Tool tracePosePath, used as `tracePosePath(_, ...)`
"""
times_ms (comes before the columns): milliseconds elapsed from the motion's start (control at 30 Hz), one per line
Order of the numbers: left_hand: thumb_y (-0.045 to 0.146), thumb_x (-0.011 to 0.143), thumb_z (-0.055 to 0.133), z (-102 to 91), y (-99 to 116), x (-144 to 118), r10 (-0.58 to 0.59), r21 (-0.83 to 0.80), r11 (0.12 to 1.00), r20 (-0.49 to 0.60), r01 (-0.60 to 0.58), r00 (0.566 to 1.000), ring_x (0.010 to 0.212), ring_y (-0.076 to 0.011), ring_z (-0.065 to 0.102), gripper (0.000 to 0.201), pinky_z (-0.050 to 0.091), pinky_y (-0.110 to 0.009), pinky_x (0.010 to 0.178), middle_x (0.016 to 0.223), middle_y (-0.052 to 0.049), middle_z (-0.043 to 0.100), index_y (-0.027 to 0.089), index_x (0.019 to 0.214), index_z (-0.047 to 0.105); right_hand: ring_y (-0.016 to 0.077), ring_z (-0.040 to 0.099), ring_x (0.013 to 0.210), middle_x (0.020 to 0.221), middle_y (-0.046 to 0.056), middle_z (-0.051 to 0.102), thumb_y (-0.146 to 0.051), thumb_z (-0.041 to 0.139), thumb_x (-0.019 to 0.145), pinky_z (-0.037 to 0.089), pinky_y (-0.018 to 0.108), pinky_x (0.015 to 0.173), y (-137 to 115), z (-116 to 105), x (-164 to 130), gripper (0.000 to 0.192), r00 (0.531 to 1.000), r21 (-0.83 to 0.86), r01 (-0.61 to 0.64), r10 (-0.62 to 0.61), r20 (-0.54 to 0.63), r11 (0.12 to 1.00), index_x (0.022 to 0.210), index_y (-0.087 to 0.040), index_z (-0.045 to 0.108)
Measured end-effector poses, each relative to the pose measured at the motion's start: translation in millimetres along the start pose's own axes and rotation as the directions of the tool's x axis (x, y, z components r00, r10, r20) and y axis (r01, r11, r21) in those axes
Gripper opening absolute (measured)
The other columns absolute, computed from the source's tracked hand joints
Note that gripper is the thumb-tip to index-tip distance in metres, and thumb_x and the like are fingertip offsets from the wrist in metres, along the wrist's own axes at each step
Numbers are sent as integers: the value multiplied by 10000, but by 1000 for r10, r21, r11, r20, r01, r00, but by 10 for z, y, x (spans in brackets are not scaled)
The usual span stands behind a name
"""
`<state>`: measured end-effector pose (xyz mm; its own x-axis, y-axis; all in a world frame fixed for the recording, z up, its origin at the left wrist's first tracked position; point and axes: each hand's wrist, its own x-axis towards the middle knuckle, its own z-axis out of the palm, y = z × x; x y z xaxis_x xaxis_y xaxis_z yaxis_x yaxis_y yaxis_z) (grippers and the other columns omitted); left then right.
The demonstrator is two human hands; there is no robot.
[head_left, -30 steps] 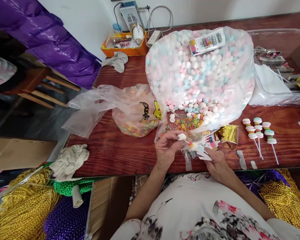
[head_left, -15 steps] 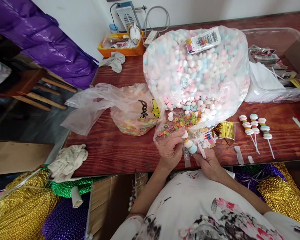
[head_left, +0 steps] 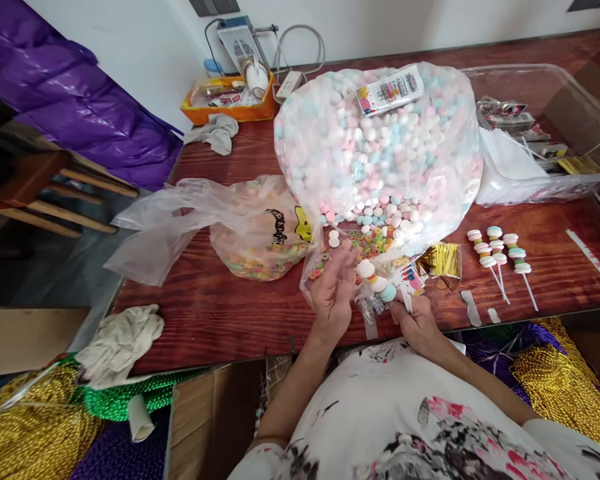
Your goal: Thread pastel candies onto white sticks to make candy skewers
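Observation:
In my right hand (head_left: 419, 322) is a candy skewer (head_left: 378, 283), a white stick threaded with white and blue candies and a small orange ring; its fingers are closed round the stick end. My left hand (head_left: 336, 288) is off the skewer, just left of its tip, fingers stretched out and apart from it. Behind the hands, loose candy rings (head_left: 373, 243) lie at the mouth of a large clear bag (head_left: 380, 147) full of pastel candies. A printed card (head_left: 411, 280) sits just beyond my right hand. Three finished-looking candy skewers (head_left: 497, 248) lie to the right.
A smaller tied bag of candy rings (head_left: 260, 233) lies left. Gold twist ties (head_left: 443, 260) rest near the printed card. A clear plastic bin (head_left: 555, 177) with white sticks stands right, an orange box (head_left: 230, 113) back left. A crumpled cloth (head_left: 120, 343) hangs over the left corner.
My left hand has let go of the skewer's tip and opened, moving slightly left and away. My right hand still holds the stick. The whole view has shifted a little.

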<state>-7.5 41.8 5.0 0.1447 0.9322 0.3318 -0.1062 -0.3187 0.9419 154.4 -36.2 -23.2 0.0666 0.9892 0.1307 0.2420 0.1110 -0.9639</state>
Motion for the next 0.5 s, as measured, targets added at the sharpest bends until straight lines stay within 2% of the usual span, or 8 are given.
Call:
tracePosePath(67,304,965,603,-12,-74,10,48,163,985,62,-58,997,1184,-244,686,269,532,-472,1093,1265,-67,728,260,1204,719,111,384,544,588,-41,441,-303,468,1014,345,264,571,23,-21,-17,373,1000,-30,28,-28,-3,999,656,-202,487)
tracePosePath(133,296,958,616,28,-162,-9,75,232,969,53,-85,996,1104,-225,720,231,566,-439,1045,1171,-55,766,257,1140,751,115,395,538,586,-35,454,-331,465,1014,355,269,566,44,-20,-34,380,999,-41,23,-24,-22,999,657,-207,496)
tracePosePath(233,282,966,605,186,-238,-58,48,184,982,4,-48,999,1122,-218,715,235,550,-459,1075,1178,-35,764,306,1149,750,118,414,517,550,-35,458,-390,469,1010,356,269,542,60,-5,-45,411,998,28,-41,42,-46,999,640,-210,494)
tracePosePath(333,264,975,591,356,-236,-85,60,113,991,77,-68,995,1236,-222,658,269,425,-517,1198,1273,-30,724,352,1188,730,116,420,503,529,-38,451,-416,486,997,347,262,518,83,-105,-62,429,994,116,-93,98,-39,989,621,-209,481)
tracePosePath(367,266,979,583,388,-230,-86,65,94,993,114,-76,991,1264,-226,639,287,415,-526,1203,1311,-37,704,354,1220,714,116,421,505,532,-37,454,-424,503,986,346,262,515,99,-201,-74,429,991,115,-109,117,-62,987,616,-208,480)
tracePosePath(433,282,983,576,387,-222,-78,50,63,996,168,-61,984,1296,-246,615,349,477,-518,1150,1400,-64,645,338,1319,651,119,417,514,540,-31,464,-441,542,957,344,265,511,154,-516,-110,428,967,47,-162,168,-194,986,604,-207,480)
tracePosePath(467,290,979,583,354,-220,-70,37,59,997,168,-48,985,1299,-256,613,394,522,-497,1106,1437,-76,615,327,1370,609,121,411,516,544,-27,469,-452,564,939,336,267,505,194,-729,-132,427,936,-18,-212,198,-291,977,599,-206,485)
tracePosePath(500,294,971,596,303,-219,-61,27,66,997,150,-37,988,1286,-262,622,438,559,-471,1063,1456,-83,598,318,1407,572,120,389,509,536,-26,463,-452,566,928,318,271,500,242,-965,-154,423,884,-104,-274,207,-419,956,592,-205,488)
